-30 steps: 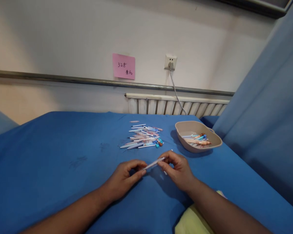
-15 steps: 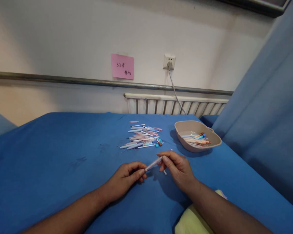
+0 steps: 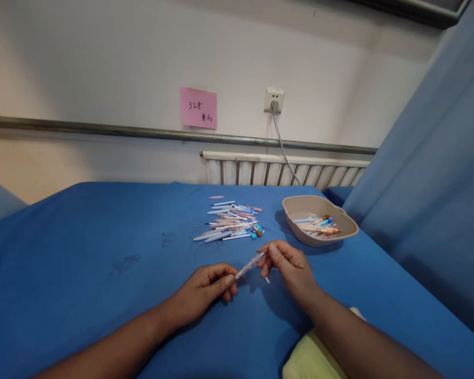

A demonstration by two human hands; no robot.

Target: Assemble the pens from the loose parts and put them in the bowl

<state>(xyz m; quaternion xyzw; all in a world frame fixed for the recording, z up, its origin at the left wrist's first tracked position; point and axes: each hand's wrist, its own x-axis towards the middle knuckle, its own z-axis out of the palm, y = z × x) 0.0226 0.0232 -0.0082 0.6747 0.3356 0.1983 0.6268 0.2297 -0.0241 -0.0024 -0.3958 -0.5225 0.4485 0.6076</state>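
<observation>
Over blue table [image 3: 82, 247], left hand [image 3: 205, 292] and right hand [image 3: 290, 268] pinch pen [image 3: 249, 266]

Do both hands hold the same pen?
Yes, the left hand pinches one end of the pen and the right hand the other.

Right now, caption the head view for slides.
Left hand and right hand hold one pen over blue cloth; pen pile and beige tray behind.
</observation>
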